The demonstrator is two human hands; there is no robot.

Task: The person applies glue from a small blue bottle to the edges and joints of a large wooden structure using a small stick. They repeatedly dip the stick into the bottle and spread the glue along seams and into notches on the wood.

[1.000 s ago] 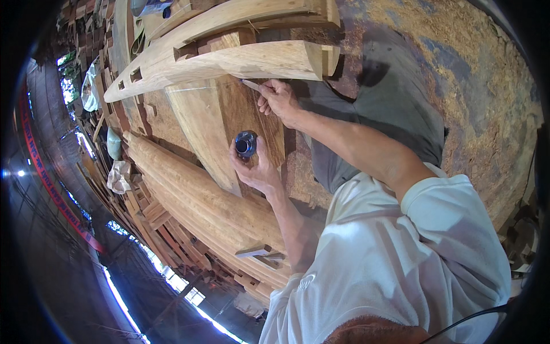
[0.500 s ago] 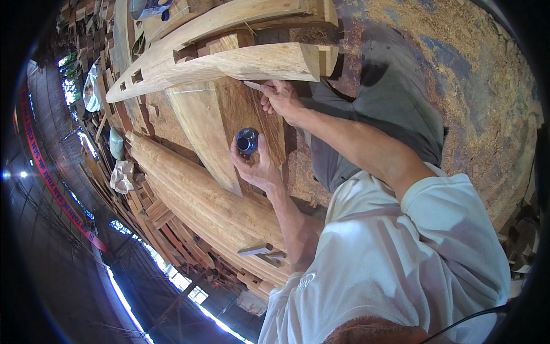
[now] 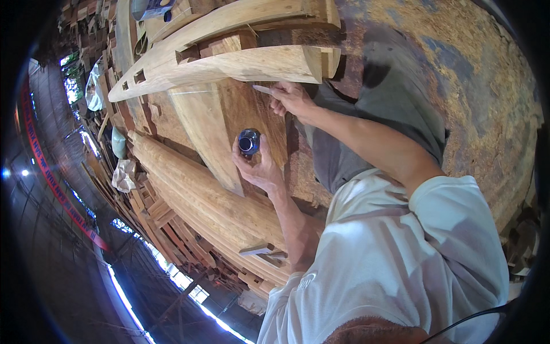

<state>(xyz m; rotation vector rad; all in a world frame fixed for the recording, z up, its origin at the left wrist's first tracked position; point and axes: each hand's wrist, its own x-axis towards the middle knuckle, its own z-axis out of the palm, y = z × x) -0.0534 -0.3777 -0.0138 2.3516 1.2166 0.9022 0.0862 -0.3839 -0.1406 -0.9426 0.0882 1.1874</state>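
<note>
My left hand [image 3: 262, 167] is wrapped round a small dark-blue bottle [image 3: 248, 141], whose round open mouth faces up. It is over a broad wooden plank [image 3: 203, 123]. My right hand [image 3: 293, 99] pinches a thin pale stick [image 3: 263, 89] with a small dark tip; whether it is a brush I cannot tell. That tip lies just below the near edge of a curved wooden beam [image 3: 229, 66]. Slots are cut into the beam near its narrow left end, and its thick right end is close to my right hand.
A second curved beam [image 3: 246, 20] lies beyond the first. Several long shaped timbers [image 3: 197, 189] are stacked at the left, with a pale block [image 3: 256, 249] on top. Scrap wood [image 3: 163, 212] and plastic bags [image 3: 94, 86] lie farther left. Sawdust covers the floor [image 3: 481, 109] at right.
My right hand has drawn back slightly to the right, and the stick's tip has come away from the beam's lower edge. My left hand still holds the bottle in nearly the same place.
</note>
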